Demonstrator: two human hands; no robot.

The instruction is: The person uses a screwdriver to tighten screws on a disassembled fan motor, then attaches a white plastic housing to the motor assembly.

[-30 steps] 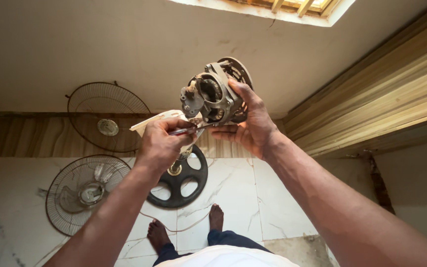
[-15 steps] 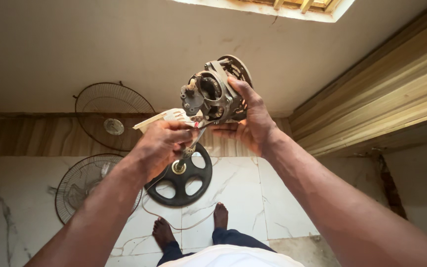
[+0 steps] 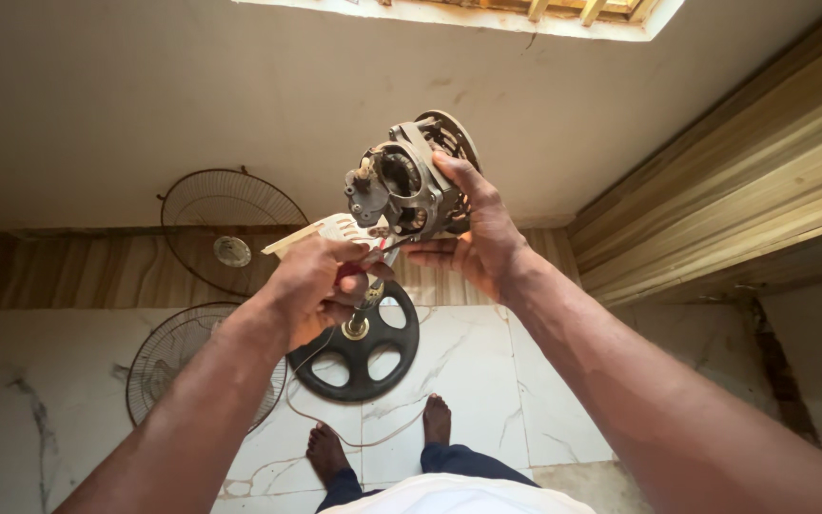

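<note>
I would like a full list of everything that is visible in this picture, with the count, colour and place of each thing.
fan motor: 1, grey metal, held up at centre
cream plastic cover piece: 1, cream, above the left hand, beside the motor
round fan base: 1, black with a brass centre, on the floor below the hands
wire fan guards: 2, dark wire, at left, one on the floor
thin cable: 1, pale, on the floor by the feet
floor tiles: white marble pattern
wooden boards: brown, at right
feet: 2, bare, on the tiles
left hand: closed on a thin tool
right hand: holds the motor
</note>
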